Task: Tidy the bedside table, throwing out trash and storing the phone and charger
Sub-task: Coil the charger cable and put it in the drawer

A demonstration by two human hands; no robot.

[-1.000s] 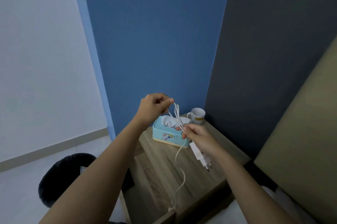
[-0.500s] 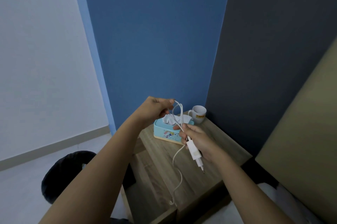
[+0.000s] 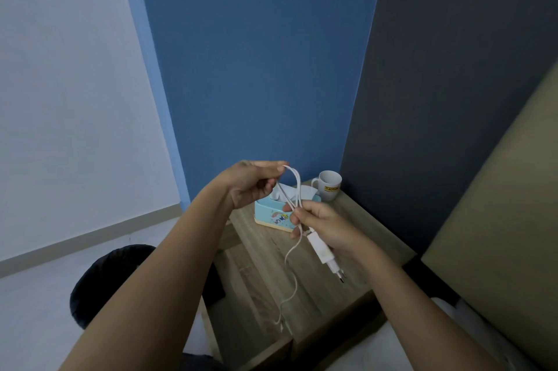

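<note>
Charger cable [image 3: 297,189] held above the desk [image 3: 329,289], looped between left hand [image 3: 252,185] pinching the bend at 12 o'clock and right hand [image 3: 324,227] closed on strands and plug [image 3: 324,254] — loose tail hangs toward 6 o'clock; advise even, untwisted loops.

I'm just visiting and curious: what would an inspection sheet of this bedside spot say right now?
Surface: wooden bedside table, mostly bare.
Job's things: white charger plug held by right hand; phone not seen.
Clutter: light-blue tissue box and white mug at the back.
Grippers: left hand pinches a cable loop; right hand grips the gathered strands.
Cables: white charger cable, looped between the hands, tail dangling to the tabletop.
Surroundings: blue wall, dark round bin on the floor at left.
</note>
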